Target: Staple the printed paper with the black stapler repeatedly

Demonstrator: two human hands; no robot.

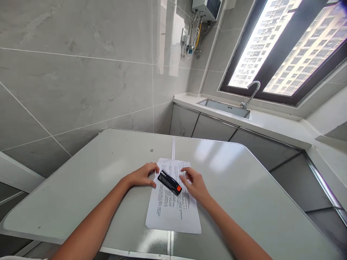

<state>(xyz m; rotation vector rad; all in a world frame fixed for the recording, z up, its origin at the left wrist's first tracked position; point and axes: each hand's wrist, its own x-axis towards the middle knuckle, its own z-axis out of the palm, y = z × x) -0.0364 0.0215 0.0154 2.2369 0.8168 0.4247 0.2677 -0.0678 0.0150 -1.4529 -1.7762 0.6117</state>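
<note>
A black stapler (pixel 169 182) with an orange end lies slantwise on printed paper (pixel 173 222), which rests on the table. My left hand (pixel 143 175) is at the paper's upper left edge, thumb and fingers apart, just left of the stapler. To the stapler's right, my right hand (pixel 194 182) hovers over or rests on the paper's right side, its fingers bent and apart with nothing in them. I cannot tell whether its fingertips touch the sheet. Whether the paper is one sheet or a thin stack is unclear.
The pale table (pixel 130 216) has a seam down its middle. Two small dark marks or staples (pixel 151 150) show near its far side. Beyond stand a counter with a sink (pixel 226 108), a faucet (pixel 252 92), a tiled wall and a window.
</note>
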